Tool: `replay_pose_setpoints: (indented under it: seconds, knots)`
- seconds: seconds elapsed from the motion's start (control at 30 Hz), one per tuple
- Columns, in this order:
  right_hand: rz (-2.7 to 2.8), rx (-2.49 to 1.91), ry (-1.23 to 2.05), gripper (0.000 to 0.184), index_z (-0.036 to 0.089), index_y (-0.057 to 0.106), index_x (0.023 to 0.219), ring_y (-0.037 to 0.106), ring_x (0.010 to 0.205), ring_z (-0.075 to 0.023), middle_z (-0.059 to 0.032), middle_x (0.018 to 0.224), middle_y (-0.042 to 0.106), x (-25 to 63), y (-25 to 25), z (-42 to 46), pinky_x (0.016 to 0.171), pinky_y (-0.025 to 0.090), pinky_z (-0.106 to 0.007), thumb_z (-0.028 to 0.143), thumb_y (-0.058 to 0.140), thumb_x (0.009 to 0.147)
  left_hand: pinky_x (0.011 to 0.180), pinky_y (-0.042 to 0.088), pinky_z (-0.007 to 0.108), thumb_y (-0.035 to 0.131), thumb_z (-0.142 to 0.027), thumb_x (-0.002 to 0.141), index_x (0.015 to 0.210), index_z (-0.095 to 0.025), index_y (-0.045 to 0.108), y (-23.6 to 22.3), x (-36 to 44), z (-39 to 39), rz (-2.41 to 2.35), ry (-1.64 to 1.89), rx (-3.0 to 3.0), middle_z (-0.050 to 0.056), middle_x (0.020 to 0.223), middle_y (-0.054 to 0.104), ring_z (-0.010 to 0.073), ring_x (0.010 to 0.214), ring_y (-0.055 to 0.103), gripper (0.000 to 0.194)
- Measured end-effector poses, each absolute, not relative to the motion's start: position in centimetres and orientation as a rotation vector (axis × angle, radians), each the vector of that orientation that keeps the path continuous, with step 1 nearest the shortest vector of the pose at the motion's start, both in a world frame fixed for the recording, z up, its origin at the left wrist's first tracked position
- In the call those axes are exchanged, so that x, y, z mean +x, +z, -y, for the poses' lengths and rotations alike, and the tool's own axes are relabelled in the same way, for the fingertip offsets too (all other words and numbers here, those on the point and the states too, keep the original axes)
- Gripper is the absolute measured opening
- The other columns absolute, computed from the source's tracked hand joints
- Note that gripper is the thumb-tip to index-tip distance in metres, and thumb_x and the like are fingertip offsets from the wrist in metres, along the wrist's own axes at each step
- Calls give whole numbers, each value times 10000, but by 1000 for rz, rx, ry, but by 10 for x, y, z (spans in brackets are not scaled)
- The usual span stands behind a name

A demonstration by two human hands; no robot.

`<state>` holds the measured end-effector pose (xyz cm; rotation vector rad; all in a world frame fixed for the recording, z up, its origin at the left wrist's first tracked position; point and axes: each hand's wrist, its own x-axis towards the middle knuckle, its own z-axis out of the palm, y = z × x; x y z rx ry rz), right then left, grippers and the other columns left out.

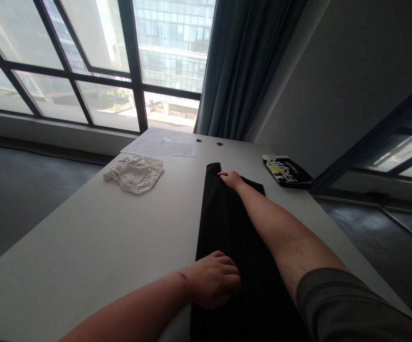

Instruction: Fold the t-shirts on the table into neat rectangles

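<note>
A long piece of black clothing, by its shape a pair of trousers (215, 213), lies stretched out on the white table, running from the near edge toward the window. At its far end, my right hand (231, 180) is closed, pinching the fabric between thumb and fingers. Closer to me, my left hand (217, 279) rests on the left part of the cloth with its fingers curled in and closed on it. The fingertips of my left hand are hidden underneath. My right forearm covers part of the cloth's right side.
On the white table (130, 237), a crumpled white cloth (134, 174) lies at left. Papers (173, 147) are behind it. A black printed pouch or packet (287, 171) lies at the right edge. Two cable holes, a blue curtain (241, 66) and windows are beyond.
</note>
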<state>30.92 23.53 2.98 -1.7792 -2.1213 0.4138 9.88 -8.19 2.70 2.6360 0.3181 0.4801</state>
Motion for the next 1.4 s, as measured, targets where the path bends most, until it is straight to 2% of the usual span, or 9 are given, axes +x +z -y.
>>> replay_pose_setpoints:
  seconds: [0.13,0.37,0.6,0.77,0.87,0.97,1.07,1.27,1.4]
  knots:
    - [2097,-1873,343,373,222,799,1170,660,1232,-247,-55,1256,752,331,9,-223,1109,460,-337,214,534,908,1071,394,387,568,-228,865,996,-252,629,25,99,84,-268,418,2603,28,1155,728,252,1159,613,147]
    - [2034,-1918,270,500,140,628,1426,502,1427,-253,-124,1533,550,336,-26,-220,1196,371,-350,309,502,972,1138,373,436,546,-381,978,1237,-277,638,30,102,90,-532,519,2560,48,1406,626,260,1271,567,294]
    - [1935,-1938,167,539,85,552,1483,362,1516,-249,-154,1614,432,337,-46,-219,1259,266,-354,315,384,1024,1234,223,642,514,-529,994,1585,-227,422,-14,112,88,-1297,460,2454,153,1695,283,404,1562,218,669]
    - [1978,-1948,169,566,85,532,1500,254,1559,-322,-165,1658,351,328,-39,-232,1280,212,-449,363,415,1021,1219,198,714,507,-567,985,1603,-222,412,-24,116,96,-1337,345,2437,164,1707,237,445,1576,141,714]
    - [2098,-1886,179,580,108,481,1543,169,1587,-308,-134,1684,309,307,-34,-247,1294,145,-444,381,384,1040,1227,203,703,490,-603,986,1605,-223,408,-16,117,103,-1199,313,2462,159,1707,219,433,1578,144,731]
    - [2273,-1830,279,599,173,494,1540,238,1568,-301,-101,1673,350,282,-36,-263,1280,189,-432,454,478,1012,1238,199,685,458,-662,981,1613,-206,390,-8,118,106,-1109,263,2465,164,1707,203,424,1579,148,781]
    - [2348,-1854,357,664,217,441,1572,247,1560,-343,-96,1696,296,269,-41,-280,1264,195,-523,520,522,986,1251,195,657,405,-659,1003,1607,-204,402,-3,117,103,-1124,257,2429,164,1708,203,412,1580,154,756]
    - [2358,-1871,340,639,234,341,1624,147,1588,-344,-77,1730,186,275,-45,-305,1265,108,-589,505,360,1045,1264,183,628,376,-644,1021,1593,-215,424,2,114,93,-1117,292,2412,150,1708,221,393,1581,172,717]
    - [2355,-1805,306,630,200,373,1611,184,1580,-336,-88,1723,214,277,-43,-308,1271,135,-567,494,337,1054,1265,159,640,357,-660,1022,1622,-185,360,4,113,90,-1061,252,2418,176,1710,176,394,1588,125,765]
